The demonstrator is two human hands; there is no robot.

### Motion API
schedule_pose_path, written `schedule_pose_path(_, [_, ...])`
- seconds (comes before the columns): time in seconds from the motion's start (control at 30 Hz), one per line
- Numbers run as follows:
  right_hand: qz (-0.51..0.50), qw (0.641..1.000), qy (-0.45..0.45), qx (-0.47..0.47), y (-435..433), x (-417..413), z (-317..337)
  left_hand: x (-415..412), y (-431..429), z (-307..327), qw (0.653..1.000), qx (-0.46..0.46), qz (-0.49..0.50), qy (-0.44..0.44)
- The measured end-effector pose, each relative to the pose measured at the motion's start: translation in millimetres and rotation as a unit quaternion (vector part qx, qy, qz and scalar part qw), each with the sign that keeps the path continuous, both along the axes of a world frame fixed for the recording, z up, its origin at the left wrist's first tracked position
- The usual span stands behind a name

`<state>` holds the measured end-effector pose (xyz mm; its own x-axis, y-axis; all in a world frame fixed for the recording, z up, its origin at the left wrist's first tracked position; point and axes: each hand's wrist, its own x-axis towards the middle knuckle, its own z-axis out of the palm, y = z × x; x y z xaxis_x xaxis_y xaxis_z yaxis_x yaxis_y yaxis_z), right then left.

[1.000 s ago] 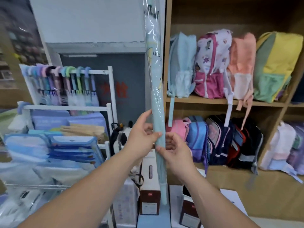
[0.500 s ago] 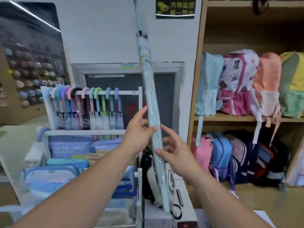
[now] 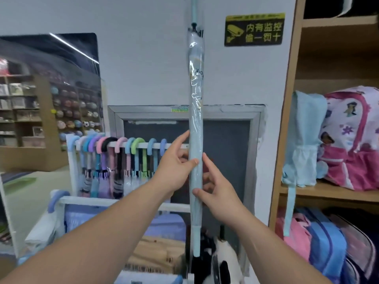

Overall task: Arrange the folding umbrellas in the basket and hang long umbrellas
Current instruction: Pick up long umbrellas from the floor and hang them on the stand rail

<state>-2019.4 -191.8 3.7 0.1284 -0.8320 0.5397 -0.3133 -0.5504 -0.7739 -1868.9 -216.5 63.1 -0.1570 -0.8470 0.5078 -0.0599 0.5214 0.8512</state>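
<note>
Both hands hold the long umbrella (image 3: 195, 140) upright before the wall. Our left hand (image 3: 176, 167) pinches its wrapped canopy between thumb and fingers, and our right hand (image 3: 217, 193) clasps it loosely just below. We judge 1 hanging is underway; next its handle, out of view above, must hook over the rail (image 3: 156, 145).

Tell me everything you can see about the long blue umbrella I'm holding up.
The long umbrella is pale blue, furled tight and sheathed in a clear, shiny plastic sleeve with faint print. It stands nearly upright, its thin top shaft running out of frame and a narrower plain end pointing down. The left hand and right hand pinch it around the middle, thumbs in front.
</note>
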Motion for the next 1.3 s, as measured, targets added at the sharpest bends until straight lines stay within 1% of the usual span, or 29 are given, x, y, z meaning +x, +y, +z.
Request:
schedule_pose_path(0.17, [0.01, 0.999, 0.003, -0.047, -65, -2, 45, 1, -50, 45, 0.999, -0.035, 0.019, -0.034])
schedule_pose_path(0.3, [0.013, 0.998, 0.01, -0.066, -99, 8, 75, 10, -73, 65, 0.997, -0.021, 0.005, -0.074])
schedule_pose_path(0.4, [0.001, 0.996, 0.027, -0.08, -120, 18, 98, 23, -91, 83, 0.997, -0.025, -0.028, -0.067])
schedule_pose_path(0.5, [-0.011, 0.995, 0.035, -0.095, -134, 32, 119, 37, -111, 102, 0.996, -0.045, -0.039, -0.062])
schedule_pose_path(0.7, [-0.05, 0.992, 0.024, -0.11, -160, 56, 157, 54, -148, 138, 0.993, -0.1, -0.01, -0.062])
schedule_pose_path(0.9, [-0.079, 0.991, 0.017, -0.107, -185, 65, 184, 57, -176, 163, 0.99, -0.123, -0.009, -0.064])
schedule_pose_path(1.0, [-0.064, 0.992, 0.004, -0.105, -189, 66, 197, 55, -185, 173, 0.988, -0.138, -0.003, -0.068])
schedule_pose_path(1.1, [-0.065, 0.992, 0.009, -0.108, -194, 62, 207, 52, -193, 179, 0.986, -0.146, 0.003, -0.074])
schedule_pose_path(1.3, [-0.084, 0.988, 0.018, -0.129, -217, 56, 210, 43, -210, 181, 0.986, -0.155, 0.013, -0.067])
